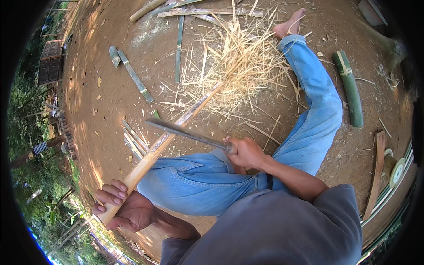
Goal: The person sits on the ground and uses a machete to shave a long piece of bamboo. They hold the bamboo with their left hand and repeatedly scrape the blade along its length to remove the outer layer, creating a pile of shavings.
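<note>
My left hand [129, 211] is closed round the lower end of a long pale bamboo strip [148, 161]. The strip slants up and away to the right, and its far end reaches the heap of shavings. In my right hand [247, 152] is the handle of a machete [194, 135], held in a fist. Its dark blade lies across the strip near the middle, pointing left; whether the edge bites into the strip I cannot tell. My legs in blue jeans are bent on either side of the work.
A heap of bamboo shavings [243, 62] covers the ground ahead, beside my bare foot [289, 24]. Green bamboo lengths lie around: a thick piece [349, 90] at right, a split piece [136, 77] at left. Thin slats [134, 140] rest by my left knee. A wooden board [376, 172] lies far right.
</note>
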A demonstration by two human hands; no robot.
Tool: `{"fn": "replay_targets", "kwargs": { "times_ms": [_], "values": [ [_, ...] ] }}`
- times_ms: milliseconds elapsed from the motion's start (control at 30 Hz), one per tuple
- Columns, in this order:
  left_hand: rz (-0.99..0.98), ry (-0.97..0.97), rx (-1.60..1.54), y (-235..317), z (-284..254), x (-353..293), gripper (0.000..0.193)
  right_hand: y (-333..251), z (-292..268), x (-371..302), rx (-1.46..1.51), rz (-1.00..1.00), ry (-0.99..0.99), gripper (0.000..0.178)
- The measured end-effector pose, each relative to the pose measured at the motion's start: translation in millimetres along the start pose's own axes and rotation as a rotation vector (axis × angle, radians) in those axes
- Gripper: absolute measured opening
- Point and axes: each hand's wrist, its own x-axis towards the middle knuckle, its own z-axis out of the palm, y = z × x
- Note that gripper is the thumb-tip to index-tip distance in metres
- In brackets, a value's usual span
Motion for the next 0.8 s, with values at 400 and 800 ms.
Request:
{"fn": "replay_targets", "kwargs": {
  "times_ms": [400,800],
  "values": [
    [-0.025,-0.035,-0.057,-5.4,-2.6,14.5,0.037,101.5,-5.9,91.7,-0.038,0.339,0.141,0.025],
    [-0.098,0.182,-0.048,0.5,-3.5,25.2,0.056,157.8,-6.0,99.4,-0.007,0.397,0.099,0.021]
  ]
}}
